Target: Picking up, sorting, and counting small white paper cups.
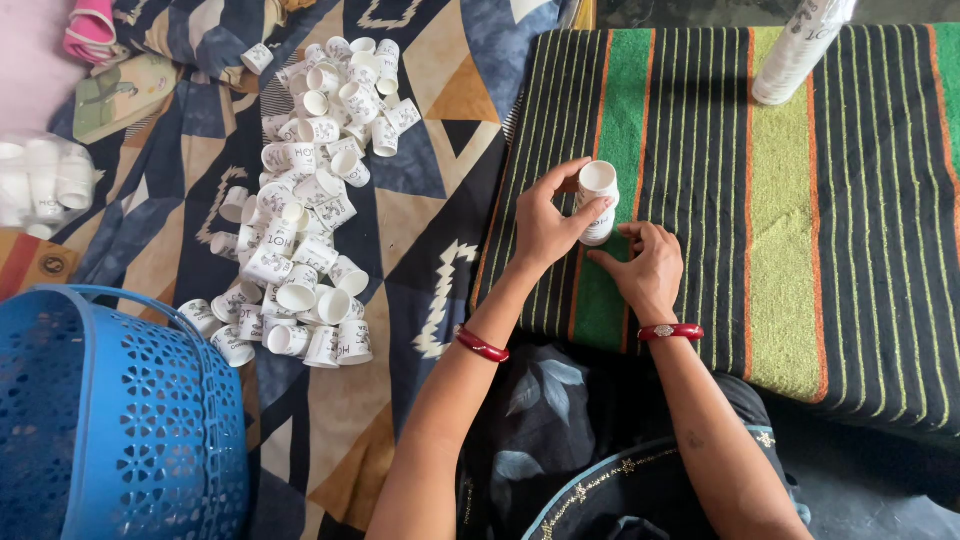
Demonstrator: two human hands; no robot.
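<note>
A small stack of white paper cups (598, 200) stands on a green and black striped mat (800, 200). My left hand (545, 225) is wrapped around the stack from the left, thumb and fingers on its side. My right hand (648, 265) rests on the mat just right of the stack's base, fingertips touching the bottom cup. Both wrists wear red bangles. A big loose pile of white paper cups (305, 190) lies on a patterned cloth to the left.
A blue perforated plastic basket (110, 420) stands at the lower left. A tall sleeve of stacked cups (800, 50) lies at the top right on the mat. A clear bag of cups (40, 185) sits at the left edge, sandals (115, 90) beyond it.
</note>
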